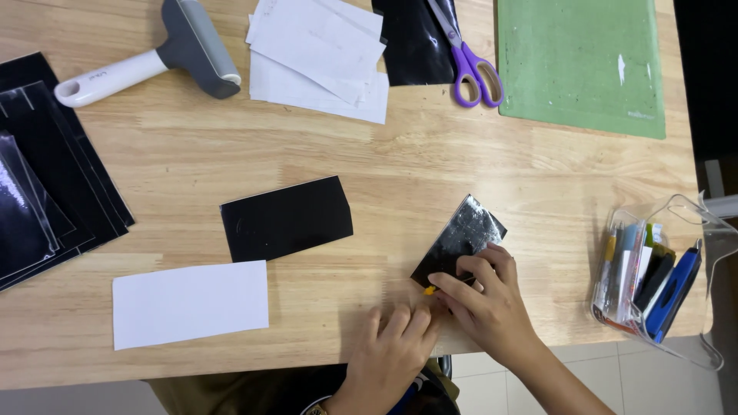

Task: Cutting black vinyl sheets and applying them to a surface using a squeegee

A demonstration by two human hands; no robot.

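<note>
We are working at a wooden bench (430, 161), and we are taking its things from the largest down. At the far right corner a green cutting mat (580, 61) is lying flat. Along the left edge a stack of black glossy sheets (46, 169) is resting, partly out of view. A loose pile of white backing papers (319, 61) is sitting at the top centre, with another black sheet (411, 42) just beside it and purple-handled scissors (469, 65) lying across that sheet. A grey roller with a white handle (165, 54) is lying at the upper left. Nearer to us a white rectangle of paper (191, 303) and a black cut piece (286, 217) are lying apart from each other, neither being touched. At the right edge a clear plastic holder of pens and tools (653, 277) is standing.

We are pressing our left hand (392, 350), fingers curled down, on the lower corner of a small black shiny piece (461, 238) near the front edge. Our right hand (488, 296) is pinching a small yellow-tipped tool (430, 290) against that same corner. We judge the work on this piece to be only beginning at its corner: the rest of its surface is looking intact, and the other black cut piece is waiting unworked.
</note>
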